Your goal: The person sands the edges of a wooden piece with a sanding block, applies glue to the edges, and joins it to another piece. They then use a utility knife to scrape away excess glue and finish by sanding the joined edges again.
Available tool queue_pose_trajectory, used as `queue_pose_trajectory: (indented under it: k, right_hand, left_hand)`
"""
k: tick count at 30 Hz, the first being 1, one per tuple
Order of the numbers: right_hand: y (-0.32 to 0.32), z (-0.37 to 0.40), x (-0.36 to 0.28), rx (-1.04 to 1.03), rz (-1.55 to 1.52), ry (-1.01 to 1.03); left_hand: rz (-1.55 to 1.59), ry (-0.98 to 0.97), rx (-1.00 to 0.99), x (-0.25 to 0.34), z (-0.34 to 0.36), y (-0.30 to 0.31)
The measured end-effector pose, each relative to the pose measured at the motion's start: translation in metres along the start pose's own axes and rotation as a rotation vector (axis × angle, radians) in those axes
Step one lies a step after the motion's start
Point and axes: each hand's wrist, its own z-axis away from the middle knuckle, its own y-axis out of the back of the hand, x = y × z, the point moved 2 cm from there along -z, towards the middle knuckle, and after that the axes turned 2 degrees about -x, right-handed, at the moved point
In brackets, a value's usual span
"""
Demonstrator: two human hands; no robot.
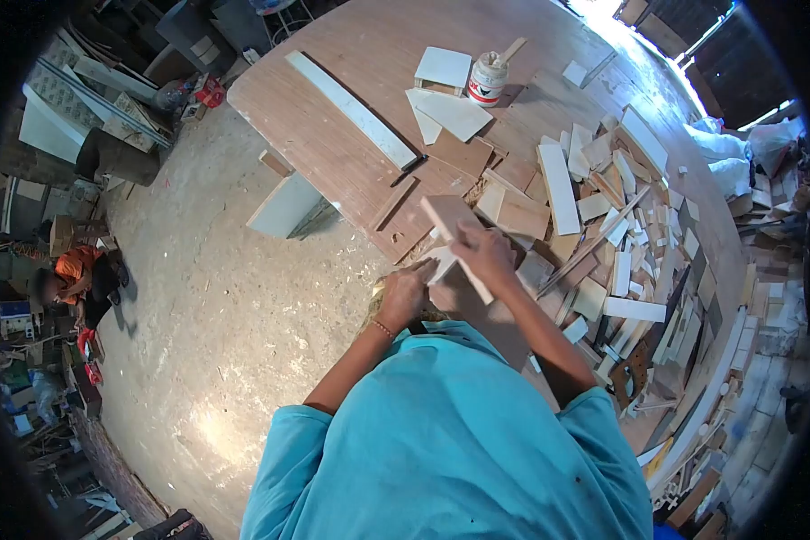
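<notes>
My right hand [486,259] is closed around a flat wooden block [446,214], tilted near the table's front edge. Close by on the left, my left hand [402,295] has its fingers curled onto a pale, angled wood piece [442,262], which meets the block in this view. The fingertips of both hands are partly hidden. Ahead of them lie a narrow wood strip [393,204], a brown board [459,155] and pale cut pieces [453,112]. A long white board [351,110] rests beyond, with a black pen-like tool [409,170] at its near end.
A white tub [488,79] with a stick in it stands on the wooden table [369,36]. Offcuts [634,310] are heaped on the right, with a handsaw handle [629,376] among them. Concrete floor [216,306] lies to the left, where another person [81,274] is low down.
</notes>
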Motion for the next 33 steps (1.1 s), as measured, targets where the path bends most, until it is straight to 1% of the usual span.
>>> queue_pose_trajectory:
  k: [2, 3, 5, 6, 7, 9, 10, 11, 13, 14, 15, 16, 17, 18, 19, 20, 21, 22, 23, 24, 25, 26, 27, 28, 29, 31, 32, 33]
  right_hand:
    - [0.004, -0.001, -0.002, 0.156, 0.040, 0.051]
    - [-0.001, 0.006, -0.003, 0.147, 0.045, 0.049]
    - [0.006, 0.043, -0.046, 0.163, -0.039, 0.284]
    - [0.008, 0.055, -0.056, 0.260, 0.061, 0.353]
    - [0.006, 0.054, -0.052, 0.268, 0.058, 0.338]
    - [0.000, 0.036, -0.035, 0.343, -0.054, 0.316]
    - [-0.003, 0.020, -0.023, 0.365, -0.037, 0.185]
    - [-0.003, 0.008, -0.014, 0.372, -0.041, 0.181]
    - [0.002, -0.006, -0.004, 0.260, -0.085, 0.066]
    - [0.003, 0.002, -0.013, 0.335, -0.001, 0.171]
    - [-0.006, 0.009, -0.016, 0.254, -0.216, 0.128]
    - [-0.004, 0.028, -0.036, 0.335, -0.178, 0.216]
    - [0.006, 0.044, -0.054, 0.368, -0.104, 0.328]
    - [0.008, 0.052, -0.062, 0.411, -0.093, 0.336]
    - [0.007, 0.048, -0.059, 0.370, -0.212, 0.323]
    - [0.000, 0.038, -0.053, 0.484, -0.114, 0.304]
    - [-0.003, 0.024, -0.042, 0.422, -0.144, 0.184]
    - [-0.007, 0.010, -0.025, 0.375, -0.183, 0.043]
    - [-0.028, -0.020, 0.006, 0.496, -0.356, 0.244]
    - [-0.020, -0.021, 0.006, 0.096, -0.301, 0.031]
    - [0.001, 0.000, -0.022, 0.495, 0.041, 0.336]
    - [0.009, 0.030, -0.033, 0.487, -0.160, 0.045]
    - [-0.027, 0.009, -0.031, 0.542, -0.268, 0.122]
    - [-0.024, 0.026, -0.055, 0.608, -0.290, 0.179]
    - [-0.016, 0.038, -0.072, 0.596, -0.239, 0.199]
    - [-0.020, 0.037, -0.073, 0.655, -0.333, 0.241]
    - [-0.019, 0.033, -0.064, 0.716, -0.339, 0.217]
    - [-0.015, 0.029, -0.049, 0.773, -0.343, 0.189]
  left_hand:
    - [-0.026, -0.024, 0.026, 0.002, -0.001, 0.001]
    - [-0.021, -0.016, 0.026, -0.004, 0.000, -0.001]
    - [0.023, -0.066, -0.061, -0.018, -0.001, -0.008]
    - [0.245, -0.051, 0.145, 0.002, -0.006, 0.007]
    - [0.250, -0.061, 0.131, -0.003, -0.006, 0.003]
    - [-0.140, 0.197, -0.132, -0.023, -0.008, -0.014]
    - [-0.028, 0.142, 0.003, -0.006, -0.013, 0.000]
    - [-0.031, 0.134, -0.002, -0.005, -0.016, 0.004]
    - [-0.046, 0.102, -0.104, -0.005, -0.023, 0.009]
    - [-0.052, 0.086, -0.121, -0.010, -0.026, 0.006]
    - [-0.044, 0.066, -0.131, -0.012, -0.026, 0.007]
    - [0.068, -0.008, -0.035, -0.014, -0.028, 0.009]
    - [0.186, -0.086, 0.055, -0.012, -0.031, 0.010]
    - [0.442, -0.097, 0.052, 0.004, -0.038, 0.024]
    - [0.413, 0.063, -0.012, -0.010, -0.038, 0.013]
    - [0.167, -0.069, -0.006, -0.016, -0.039, 0.010]
    - [0.043, 0.022, -0.170, -0.039, -0.037, 0.002]
    - [0.140, 0.010, -0.162, -0.038, -0.037, 0.005]
    - [0.138, 0.070, -0.136, -0.003, -0.037, 0.033]
    - [0.098, -0.089, -0.152, -0.044, -0.037, 0.012]
    - [0.222, 0.060, -0.095, -0.043, -0.036, 0.013]
    - [0.431, 0.056, -0.277, -0.042, -0.047, 0.007]
    - [0.657, 0.179, -0.383, -0.039, -0.053, 0.006]
    - [0.748, 0.032, -0.310, -0.051, -0.057, 0.004]
    - [0.616, -0.171, -0.104, -0.063, -0.052, 0.002]
    - [-0.019, -0.426, -0.358, -0.070, -0.060, 0.016]
    - [0.174, -0.416, -0.410, -0.069, -0.069, 0.010]
    - [0.428, -0.117, -0.509, -0.059, -0.066, 0.011]
